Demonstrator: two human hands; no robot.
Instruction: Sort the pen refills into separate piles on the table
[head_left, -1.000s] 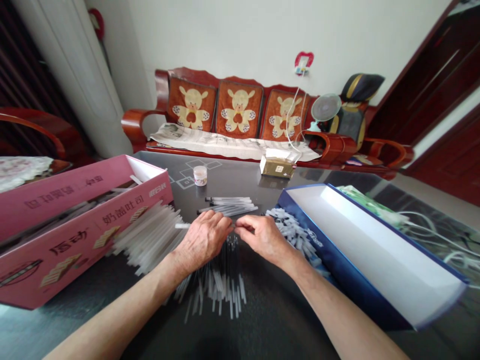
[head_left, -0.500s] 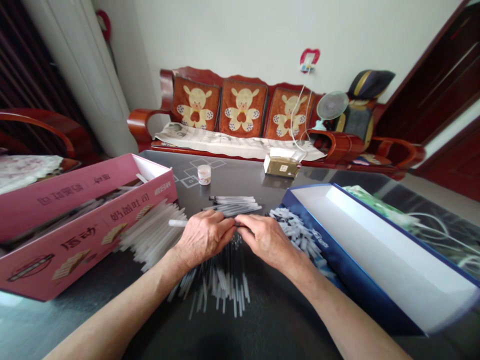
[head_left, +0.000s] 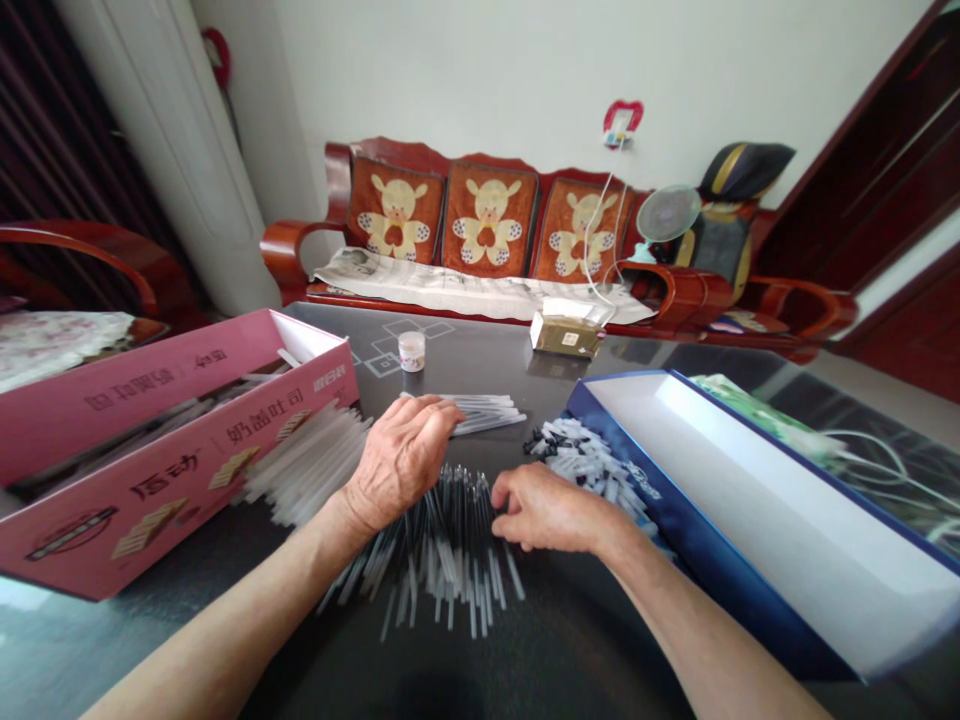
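Observation:
My left hand (head_left: 401, 455) reaches forward with its fingers curled together over the near end of a small row of finished pens (head_left: 487, 410), and seems to hold one. Lower down, my right hand (head_left: 544, 510) rests on the dark table (head_left: 570, 650), fingers bent in a pinch at the right edge of a fan of thin ink refills (head_left: 442, 545). A heap of clear pen barrels (head_left: 307, 460) lies left of my left hand. To the right of my right hand is a pile of small caps (head_left: 585, 455).
A long pink carton (head_left: 172, 440) with more barrels in it lies at the left. A blue box with a white inside (head_left: 750, 490) lies at the right, with white cables (head_left: 877, 450) beyond it. A small jar (head_left: 411, 350) and a tan box (head_left: 562, 335) stand at the table's far edge, before a wooden sofa (head_left: 480, 220).
My hands, joined over the refills before, have parted. The left went forward to the finished pens. The right dropped back to the refill pile.

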